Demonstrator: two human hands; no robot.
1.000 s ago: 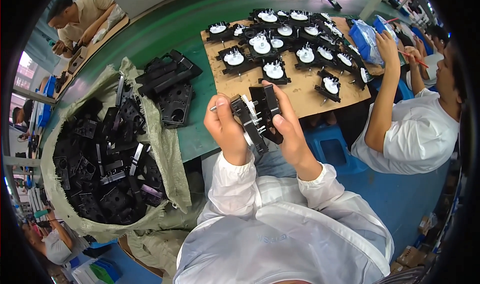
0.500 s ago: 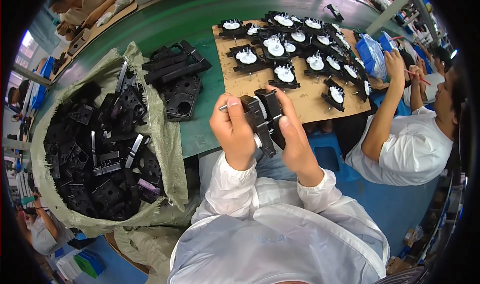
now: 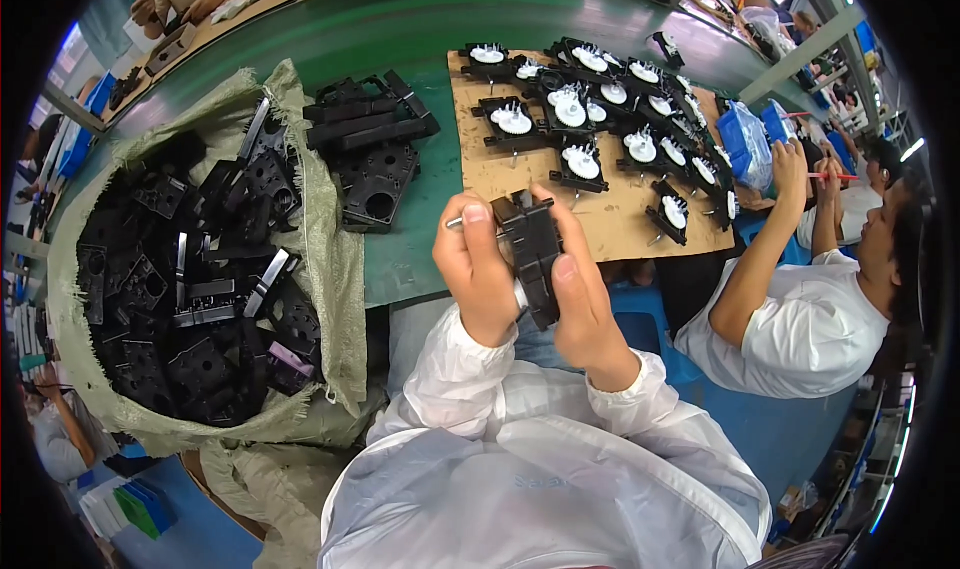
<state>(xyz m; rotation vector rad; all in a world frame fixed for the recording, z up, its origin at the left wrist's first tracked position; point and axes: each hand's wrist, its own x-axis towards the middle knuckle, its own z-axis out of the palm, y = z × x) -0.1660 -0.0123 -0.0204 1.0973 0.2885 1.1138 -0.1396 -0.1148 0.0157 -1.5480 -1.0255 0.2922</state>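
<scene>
In front of my chest I hold a black plastic gear housing [image 3: 534,259] between both hands. My left hand [image 3: 474,269] is closed on its left side, and a thin metal shaft [image 3: 455,222] sticks out by the thumb. On the other side my right hand [image 3: 583,299] grips it, thumb on the near face and fingers behind. The housing's two halves sit together; a bit of white [image 3: 520,294] shows low by my left hand. Beyond, on a brown cardboard sheet [image 3: 486,189], stand several black housings with white gears [image 3: 568,109].
To the left, a woven sack [image 3: 345,299] holds many loose black housings [image 3: 205,369]. More black parts [image 3: 380,184] lie on the green table [image 3: 400,259] beside it. A co-worker in white [image 3: 800,319] sits at the right, near blue bins [image 3: 742,144] and a blue stool [image 3: 650,314].
The two housing halves, apart with white gears visible between them, have come together. Both hands stay closed on the housing. The whole view has shifted slightly.
</scene>
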